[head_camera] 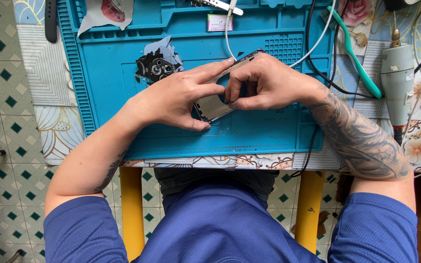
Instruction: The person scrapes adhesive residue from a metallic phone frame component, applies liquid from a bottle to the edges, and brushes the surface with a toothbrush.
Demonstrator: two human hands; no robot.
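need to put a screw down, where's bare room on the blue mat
Bare: the mat strip below both hands, and left of the left hand. Crowded: camera part upper left, cables by the right hand.

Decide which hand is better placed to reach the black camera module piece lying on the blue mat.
Left. The left hand lies just beside the camera module piece, while the right hand sits farther away across the phone frame both hands hold.

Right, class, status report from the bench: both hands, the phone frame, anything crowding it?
Left hand and right hand both gripping the phone frame on the blue mat. Camera part and debris lie left of it. White cable trails close behind.
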